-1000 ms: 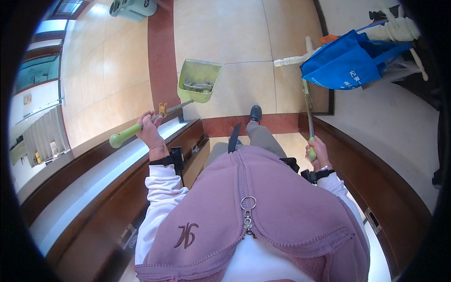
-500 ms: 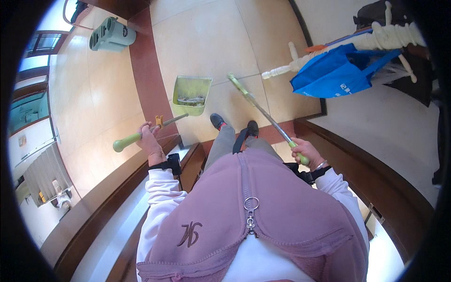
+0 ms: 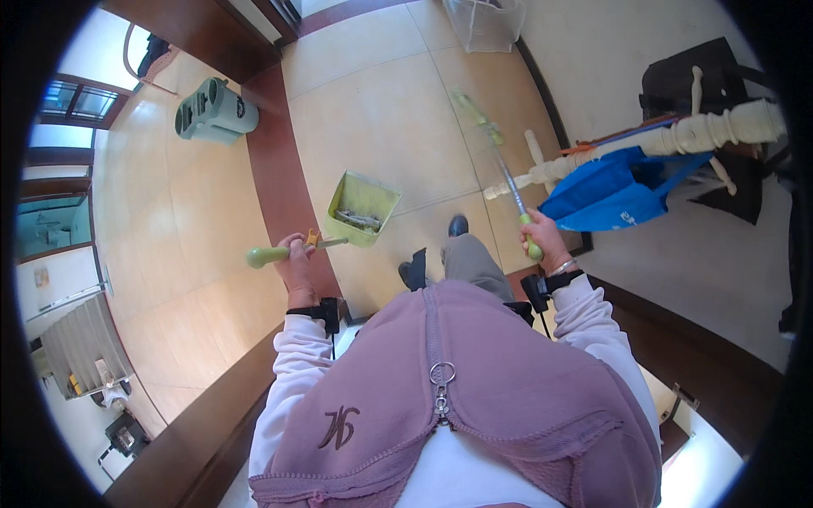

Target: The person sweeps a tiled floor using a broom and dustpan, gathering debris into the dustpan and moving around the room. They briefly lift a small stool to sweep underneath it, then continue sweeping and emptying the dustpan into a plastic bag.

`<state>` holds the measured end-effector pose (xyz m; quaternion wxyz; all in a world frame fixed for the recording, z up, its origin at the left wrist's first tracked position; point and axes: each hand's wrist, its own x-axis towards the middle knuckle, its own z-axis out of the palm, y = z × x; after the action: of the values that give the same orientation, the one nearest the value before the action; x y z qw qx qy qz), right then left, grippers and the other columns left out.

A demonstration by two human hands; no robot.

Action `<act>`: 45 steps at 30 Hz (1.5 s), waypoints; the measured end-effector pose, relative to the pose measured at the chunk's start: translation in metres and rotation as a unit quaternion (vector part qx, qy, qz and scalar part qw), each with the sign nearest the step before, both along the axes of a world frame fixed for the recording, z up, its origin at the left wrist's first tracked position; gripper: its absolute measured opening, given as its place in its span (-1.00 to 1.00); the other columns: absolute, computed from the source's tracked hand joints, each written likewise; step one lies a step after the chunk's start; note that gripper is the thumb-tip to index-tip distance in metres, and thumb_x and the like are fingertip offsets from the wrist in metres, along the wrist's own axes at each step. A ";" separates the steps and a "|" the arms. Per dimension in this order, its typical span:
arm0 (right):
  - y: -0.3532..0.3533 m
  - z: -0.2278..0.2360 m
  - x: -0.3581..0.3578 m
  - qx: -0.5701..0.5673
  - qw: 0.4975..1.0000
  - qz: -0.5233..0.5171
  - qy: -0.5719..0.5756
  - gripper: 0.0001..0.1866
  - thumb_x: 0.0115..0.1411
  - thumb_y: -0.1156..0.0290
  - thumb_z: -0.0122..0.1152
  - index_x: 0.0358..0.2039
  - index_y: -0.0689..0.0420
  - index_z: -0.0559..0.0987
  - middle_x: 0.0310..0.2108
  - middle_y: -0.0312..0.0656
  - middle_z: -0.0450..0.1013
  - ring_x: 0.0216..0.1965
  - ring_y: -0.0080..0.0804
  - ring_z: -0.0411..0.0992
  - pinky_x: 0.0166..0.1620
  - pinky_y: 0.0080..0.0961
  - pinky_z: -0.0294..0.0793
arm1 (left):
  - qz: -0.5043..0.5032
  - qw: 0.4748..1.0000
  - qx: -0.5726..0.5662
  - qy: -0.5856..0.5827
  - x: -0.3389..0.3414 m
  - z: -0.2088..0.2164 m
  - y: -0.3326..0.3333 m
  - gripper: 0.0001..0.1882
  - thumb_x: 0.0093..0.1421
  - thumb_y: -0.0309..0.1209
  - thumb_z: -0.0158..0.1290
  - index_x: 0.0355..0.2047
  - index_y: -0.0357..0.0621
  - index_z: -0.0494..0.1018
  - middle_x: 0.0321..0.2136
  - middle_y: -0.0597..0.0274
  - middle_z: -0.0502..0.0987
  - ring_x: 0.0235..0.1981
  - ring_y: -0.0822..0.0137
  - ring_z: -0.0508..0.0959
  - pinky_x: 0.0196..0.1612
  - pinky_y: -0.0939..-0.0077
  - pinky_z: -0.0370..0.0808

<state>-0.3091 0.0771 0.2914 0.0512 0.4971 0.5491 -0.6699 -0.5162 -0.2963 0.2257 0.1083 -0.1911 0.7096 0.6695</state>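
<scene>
My left hand (image 3: 296, 265) is closed around the pole of a long-handled dustpan (image 3: 391, 201), just past its pale green end grip. The green pan hangs tilted ahead of me, with grey debris (image 3: 360, 221) lying inside; a small yellow clip (image 3: 313, 238) sits on the pole by my fingers. In my right hand (image 3: 546, 240) is the green grip of a long-handled broom (image 3: 511, 179) with a silver pole. Its pale green head points away from me over the tiles and is smeared by motion. The broom head and the dustpan are apart.
A white coat stand (image 3: 745, 127) lies across the right side, with a blue bag (image 3: 593, 199) hanging on it. A grey-green bin (image 3: 216, 114) stands at the far left. At the top is a clear plastic bin (image 3: 487, 24). Dark wooden door frames flank me.
I have moved forward over the tiled floor. The dustpan has turned and tilted more, and the broom has swung out to the right. A clear bin has come into view.
</scene>
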 end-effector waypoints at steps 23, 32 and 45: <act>0.134 -0.182 -0.188 0.098 0.991 -0.008 -0.096 -0.50 -0.22 0.63 -0.06 -0.13 0.16 0.31 -0.64 -0.23 0.29 -0.63 -0.45 0.30 -0.64 -0.49 0.28 | -0.056 0.991 -0.072 -0.097 -0.106 -0.035 0.110 -0.83 0.03 -0.46 -0.15 -0.35 -0.24 0.33 -0.45 0.21 0.39 -0.53 0.47 0.42 -0.41 0.69 0.37; 0.086 -0.060 -0.132 -0.084 0.995 0.011 -0.046 -0.45 -0.09 0.58 -0.02 0.00 0.17 0.19 -0.67 -0.28 0.23 -0.73 -0.59 0.23 -0.74 -0.68 0.24 | -0.145 0.984 -0.062 -0.078 -0.136 -0.061 0.103 -0.81 0.00 -0.42 -0.07 -0.36 -0.20 0.35 -0.52 0.30 0.38 -0.49 0.51 0.36 -0.37 0.68 0.31; 0.161 -0.057 -0.061 0.056 0.976 -0.185 -0.105 -0.49 -0.08 0.58 -0.05 -0.03 0.19 0.20 -0.66 -0.29 0.24 -0.72 -0.61 0.22 -0.73 -0.68 0.22 | -0.170 0.977 -0.098 -0.082 -0.128 -0.085 0.099 -0.80 -0.01 -0.38 -0.06 -0.38 -0.22 0.36 -0.53 0.29 0.39 -0.50 0.49 0.37 -0.39 0.67 0.32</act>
<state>-0.3705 0.2384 0.2349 -0.0443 0.6594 0.4755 -0.5806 -0.6446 -0.1974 0.1410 0.2590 -0.1317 0.7826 0.5505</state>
